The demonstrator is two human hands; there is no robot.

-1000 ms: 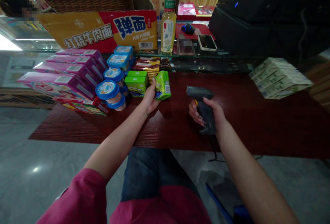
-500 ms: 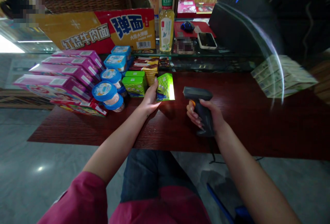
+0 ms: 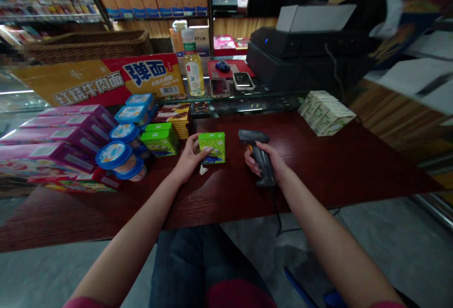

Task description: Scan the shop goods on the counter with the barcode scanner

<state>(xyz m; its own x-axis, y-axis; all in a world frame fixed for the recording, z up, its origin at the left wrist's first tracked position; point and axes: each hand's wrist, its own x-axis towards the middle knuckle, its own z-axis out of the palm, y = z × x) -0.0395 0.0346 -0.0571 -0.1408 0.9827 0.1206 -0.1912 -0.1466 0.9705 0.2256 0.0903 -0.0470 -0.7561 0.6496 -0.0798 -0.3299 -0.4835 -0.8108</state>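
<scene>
My left hand [image 3: 193, 157] is closed around a small green box [image 3: 214, 143] with a cartoon print, its thumb across the front. A small pale scrap [image 3: 203, 170] lies just below that box. In my right hand [image 3: 267, 159] is a dark grey barcode scanner [image 3: 261, 154], upright by its handle, its head pointing left toward the box. Its cable hangs down over the table's front edge. Left of my left hand stand more green boxes [image 3: 160, 140], with a stack of brown and yellow packets [image 3: 180, 118] behind them.
Blue-lidded tubs [image 3: 113, 154] and purple boxes [image 3: 38, 154] crowd the left of the dark red table [image 3: 318, 166]. Pale green cartons [image 3: 325, 112] stand at right. Behind are a noodle carton [image 3: 106, 81], a bottle [image 3: 193, 72], a phone [image 3: 243, 80] and a black machine [image 3: 304, 57].
My view has swung up and to the right. The green box in my left hand has turned so its printed front faces me, farther from the other green boxes. The scanner remains in my right hand.
</scene>
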